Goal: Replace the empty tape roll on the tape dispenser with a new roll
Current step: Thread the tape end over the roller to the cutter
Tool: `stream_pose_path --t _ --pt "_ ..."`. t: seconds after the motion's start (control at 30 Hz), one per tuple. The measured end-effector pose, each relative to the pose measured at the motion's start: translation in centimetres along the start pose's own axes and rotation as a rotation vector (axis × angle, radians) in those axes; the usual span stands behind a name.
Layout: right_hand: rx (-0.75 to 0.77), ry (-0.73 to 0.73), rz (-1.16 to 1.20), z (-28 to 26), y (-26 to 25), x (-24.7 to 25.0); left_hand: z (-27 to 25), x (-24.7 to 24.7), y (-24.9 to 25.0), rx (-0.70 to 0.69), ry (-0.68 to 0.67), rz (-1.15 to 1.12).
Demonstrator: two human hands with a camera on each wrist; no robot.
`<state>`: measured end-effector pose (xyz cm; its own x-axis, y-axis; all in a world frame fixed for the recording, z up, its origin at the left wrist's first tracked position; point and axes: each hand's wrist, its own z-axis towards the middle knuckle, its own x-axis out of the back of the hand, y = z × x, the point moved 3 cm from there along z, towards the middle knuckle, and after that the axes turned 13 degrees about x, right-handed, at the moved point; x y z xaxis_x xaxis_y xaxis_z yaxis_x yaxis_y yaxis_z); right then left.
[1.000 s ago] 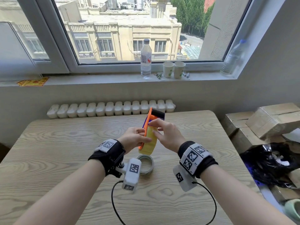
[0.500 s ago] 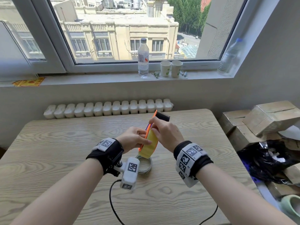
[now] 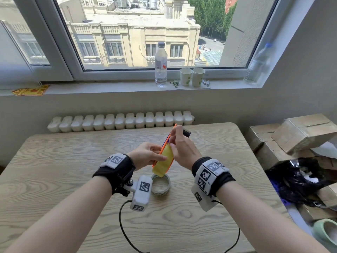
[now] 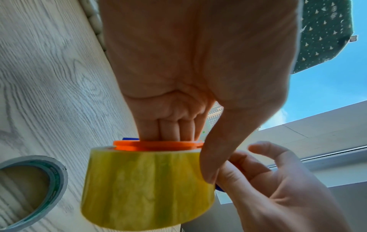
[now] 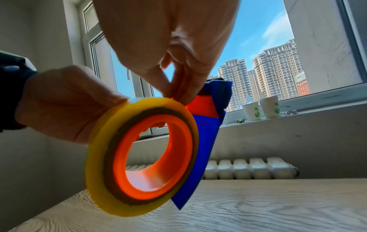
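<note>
A yellow tape roll (image 3: 165, 159) (image 4: 147, 185) (image 5: 99, 149) sits on the orange hub (image 5: 178, 141) of the orange and blue tape dispenser (image 3: 170, 136) (image 5: 204, 149), held above the table's middle. My left hand (image 3: 147, 155) (image 4: 188, 78) (image 5: 59, 102) grips it, thumb on the roll's outer face and fingers behind the orange plate. My right hand (image 3: 182, 148) (image 5: 168, 39) (image 4: 268, 188) pinches thumb and forefinger at the roll's top edge beside the plate. The empty grey roll (image 3: 168, 185) (image 4: 49, 175) lies flat on the table just below the hands.
The wooden table (image 3: 63, 170) ends at a white radiator (image 3: 118, 122) at the back. Cardboard boxes (image 3: 300, 134) and a black bag (image 3: 300, 181) crowd the right side. A water bottle (image 3: 160, 64) and two paper cups (image 3: 192, 76) stand on the windowsill. A black cable (image 3: 124, 232) trails near me.
The dispenser has turned edge-on to the head camera and tilted right. My right hand's fingertips have slid up along its upper edge. The left hand keeps its grip.
</note>
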<state>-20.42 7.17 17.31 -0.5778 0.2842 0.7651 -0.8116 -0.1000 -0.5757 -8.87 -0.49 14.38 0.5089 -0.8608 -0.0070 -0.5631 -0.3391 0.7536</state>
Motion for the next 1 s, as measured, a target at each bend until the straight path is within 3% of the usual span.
stream_pose_path --t 0.2,0.67,0.83,1.0 --pt "0.019 -0.047 0.035 0.4 0.0 0.2 0.1 0.9 -0.2 -0.025 0.055 -0.026" --pt "-0.131 0.109 0.087 0.8 0.7 0.5 0.2 1.7 -0.4 -0.063 0.071 0.026" --pt "-0.184 0.144 0.161 0.8 0.8 0.9 0.4 2.2 -0.5 -0.086 0.164 0.109" --pt "-0.177 0.160 0.272 1.2 0.6 2.0 0.7 2.9 -0.2 -0.074 0.345 0.180"
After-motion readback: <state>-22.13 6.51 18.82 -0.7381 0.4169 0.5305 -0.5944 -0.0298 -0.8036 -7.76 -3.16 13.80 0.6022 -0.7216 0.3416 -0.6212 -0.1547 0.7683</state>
